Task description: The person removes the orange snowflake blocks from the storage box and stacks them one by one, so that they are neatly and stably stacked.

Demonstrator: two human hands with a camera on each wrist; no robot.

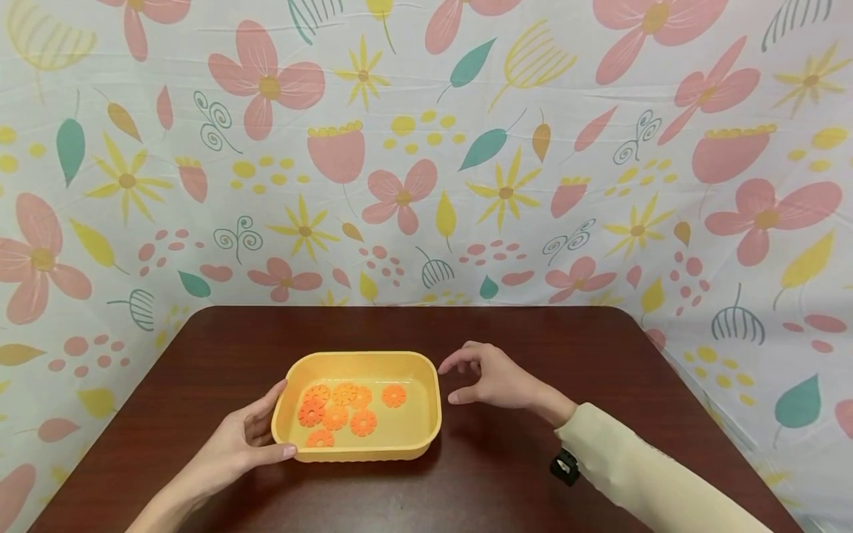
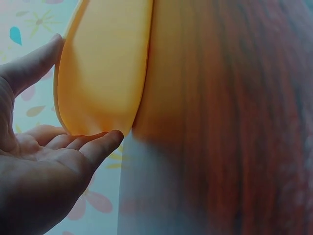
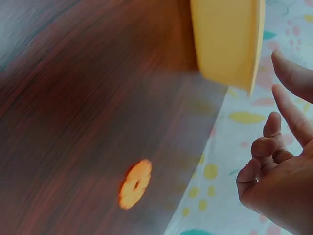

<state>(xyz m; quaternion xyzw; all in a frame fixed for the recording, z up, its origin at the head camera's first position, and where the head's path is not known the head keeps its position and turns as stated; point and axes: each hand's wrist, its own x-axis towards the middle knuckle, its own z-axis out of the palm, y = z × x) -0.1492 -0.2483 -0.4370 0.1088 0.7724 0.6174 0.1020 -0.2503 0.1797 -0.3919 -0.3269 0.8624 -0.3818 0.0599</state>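
Observation:
A yellow rectangular tub (image 1: 356, 444) with rounded corners is on the dark table. Several orange notched, flower-shaped discs (image 1: 363, 423) lie flat inside, mostly toward its left half. My left hand (image 1: 236, 437) grips the tub's left end, thumb at the front corner and fingers along the side; in the left wrist view the tub wall (image 2: 105, 73) sits between thumb and fingers. Just beyond the tub's right rim, my right hand (image 1: 496, 377) has its thumb and index finger apart, holding nothing. The right wrist view shows one loose orange disc (image 3: 135, 184) on the table.
The dark wood table (image 1: 546, 329) has rounded far corners. A floral cloth (image 1: 406, 89) hangs behind it and along both sides. A black device (image 1: 565, 466) is strapped at the right wrist, by the light sleeve (image 1: 640, 459).

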